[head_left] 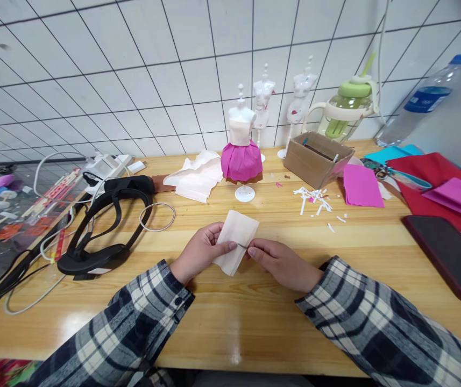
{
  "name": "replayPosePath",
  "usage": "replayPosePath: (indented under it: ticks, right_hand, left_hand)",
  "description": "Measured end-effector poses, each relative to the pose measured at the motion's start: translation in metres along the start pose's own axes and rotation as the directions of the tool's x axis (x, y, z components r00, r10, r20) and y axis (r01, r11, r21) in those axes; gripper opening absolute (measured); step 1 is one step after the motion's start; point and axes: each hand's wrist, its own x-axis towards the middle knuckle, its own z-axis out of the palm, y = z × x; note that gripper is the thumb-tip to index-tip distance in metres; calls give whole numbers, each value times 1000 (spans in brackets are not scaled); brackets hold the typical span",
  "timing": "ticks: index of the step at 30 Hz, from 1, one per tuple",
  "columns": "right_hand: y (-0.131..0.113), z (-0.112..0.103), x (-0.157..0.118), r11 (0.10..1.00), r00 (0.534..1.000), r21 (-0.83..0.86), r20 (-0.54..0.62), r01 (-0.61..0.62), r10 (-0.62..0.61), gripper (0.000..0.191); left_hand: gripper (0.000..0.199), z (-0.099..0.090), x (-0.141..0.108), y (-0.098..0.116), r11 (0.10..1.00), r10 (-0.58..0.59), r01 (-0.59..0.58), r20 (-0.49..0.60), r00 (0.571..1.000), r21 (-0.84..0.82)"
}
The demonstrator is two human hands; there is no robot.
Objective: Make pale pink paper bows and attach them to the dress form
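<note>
A: Head view. Position of the rectangular piece of cream paper (239, 228)?

B: Six o'clock from the view's centre, tilted, above the pale wooden surface (246, 328).

A: State of the fingers?

B: Left hand (201, 250): grasping the paper, thumb flat on its face. Right hand (282, 262): thumb and forefinger pinching a thin dark rod (242, 246), its end over the paper's face. Whether they also grip the paper, I cannot tell.

A: Surroundings, from the paper?

B: Twelve o'clock, an upright white miniature mannequin in a magenta pleated skirt (241, 158). Eleven, a crumpled cream sheet (198, 174). Between one and two, a brown cardboard box (306, 162). Nine, a black plastic headset (97, 262).
</note>
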Motion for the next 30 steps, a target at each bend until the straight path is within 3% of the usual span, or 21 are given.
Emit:
replayPosePath:
  ticks: [30]
  right_hand:
    - [7,2,1,992,998,-116,-12,57,-59,31]
  left_hand:
    - [48,1,2,-2,1000,-11,11,61,998,2]
